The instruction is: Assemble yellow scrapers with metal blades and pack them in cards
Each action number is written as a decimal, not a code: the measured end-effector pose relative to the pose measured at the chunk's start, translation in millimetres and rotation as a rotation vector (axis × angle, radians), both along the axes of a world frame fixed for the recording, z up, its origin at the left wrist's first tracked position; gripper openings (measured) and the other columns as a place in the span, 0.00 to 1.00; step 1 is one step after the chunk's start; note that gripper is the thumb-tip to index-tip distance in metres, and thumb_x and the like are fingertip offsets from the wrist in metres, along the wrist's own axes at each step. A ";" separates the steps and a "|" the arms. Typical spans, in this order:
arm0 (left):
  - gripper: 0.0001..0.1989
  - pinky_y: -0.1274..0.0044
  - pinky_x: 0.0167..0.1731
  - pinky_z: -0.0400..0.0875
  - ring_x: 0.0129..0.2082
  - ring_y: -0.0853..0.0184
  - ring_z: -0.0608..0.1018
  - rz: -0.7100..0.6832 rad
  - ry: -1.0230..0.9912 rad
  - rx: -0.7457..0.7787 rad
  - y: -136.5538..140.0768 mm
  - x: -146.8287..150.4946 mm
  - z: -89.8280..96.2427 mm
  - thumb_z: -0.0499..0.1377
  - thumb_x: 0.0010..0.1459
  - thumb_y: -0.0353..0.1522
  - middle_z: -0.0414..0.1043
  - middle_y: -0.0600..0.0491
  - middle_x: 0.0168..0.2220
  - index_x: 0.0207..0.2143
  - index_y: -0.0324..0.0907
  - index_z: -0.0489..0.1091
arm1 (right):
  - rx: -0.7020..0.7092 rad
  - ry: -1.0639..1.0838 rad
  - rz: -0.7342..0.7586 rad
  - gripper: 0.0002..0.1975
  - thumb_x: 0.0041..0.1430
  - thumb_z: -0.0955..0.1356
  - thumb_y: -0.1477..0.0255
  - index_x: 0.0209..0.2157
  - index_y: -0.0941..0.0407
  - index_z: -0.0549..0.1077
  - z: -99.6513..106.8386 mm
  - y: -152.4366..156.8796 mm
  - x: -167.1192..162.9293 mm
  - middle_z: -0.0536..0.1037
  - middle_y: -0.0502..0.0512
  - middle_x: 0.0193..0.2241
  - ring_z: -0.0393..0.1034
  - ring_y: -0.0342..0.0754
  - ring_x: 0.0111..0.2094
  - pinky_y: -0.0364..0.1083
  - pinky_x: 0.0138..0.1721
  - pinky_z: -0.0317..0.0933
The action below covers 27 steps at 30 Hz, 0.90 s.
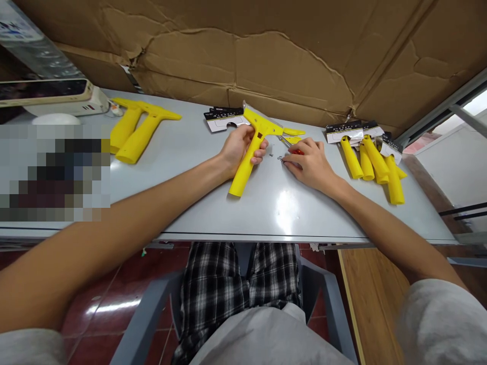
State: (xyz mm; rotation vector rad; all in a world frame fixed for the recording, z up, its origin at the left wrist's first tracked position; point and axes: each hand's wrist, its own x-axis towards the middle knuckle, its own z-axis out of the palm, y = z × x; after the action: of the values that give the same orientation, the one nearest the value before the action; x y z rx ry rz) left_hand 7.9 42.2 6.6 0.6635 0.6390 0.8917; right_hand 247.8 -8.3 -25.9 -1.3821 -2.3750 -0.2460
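Observation:
My left hand [239,149] is wrapped round the handle of a yellow T-shaped scraper [243,172], held at a slant over the table with its head pointing away from me. A small square hole shows near the top of the handle. My right hand [310,162] is closed on a red-handled screwdriver [299,151], whose metal shaft slants up towards the scraper's head. Its thumb and finger pinch close to the tabletop, at a few small metal screws [280,158]. Another yellow piece [292,140] lies just behind the screwdriver, partly hidden.
Two yellow T-shaped scrapers [142,129] lie at the left. Several yellow scrapers with black-and-white cards [352,157] lie at the right. More cards [224,120] rest behind my left hand. Brown cardboard [266,61] walls the back. A phone [41,90] lies on a white device, far left.

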 end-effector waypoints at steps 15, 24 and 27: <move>0.10 0.84 0.11 0.59 0.15 0.73 0.69 -0.023 0.019 0.048 -3.7 -1.3 0.8 0.62 0.66 0.40 0.71 0.56 0.24 0.40 0.44 0.68 | -0.061 0.000 0.030 0.18 0.78 0.63 0.66 0.47 0.52 0.86 6.2 -0.9 -2.3 0.82 0.58 0.53 0.64 0.54 0.60 0.57 0.57 0.46; 0.18 0.83 0.17 0.66 0.19 0.74 0.74 0.051 0.109 0.167 -17.2 2.5 5.9 0.74 0.61 0.40 0.73 0.57 0.28 0.44 0.44 0.70 | -0.068 -0.048 0.025 0.18 0.78 0.61 0.68 0.46 0.55 0.83 8.9 -1.1 -2.6 0.83 0.59 0.52 0.65 0.55 0.62 0.58 0.58 0.47; 0.18 0.83 0.17 0.66 0.20 0.74 0.74 0.039 0.111 0.160 -18.4 3.4 7.5 0.74 0.59 0.38 0.72 0.57 0.28 0.39 0.43 0.68 | -0.049 -0.062 0.021 0.19 0.78 0.60 0.69 0.46 0.55 0.83 8.4 -1.3 -2.4 0.83 0.60 0.52 0.65 0.56 0.61 0.58 0.58 0.47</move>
State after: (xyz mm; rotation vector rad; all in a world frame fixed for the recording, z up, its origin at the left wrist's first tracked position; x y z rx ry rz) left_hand 11.3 23.8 14.1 0.8508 0.6864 0.9541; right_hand 245.4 -9.6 -17.5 -1.3895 -2.4601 -0.2288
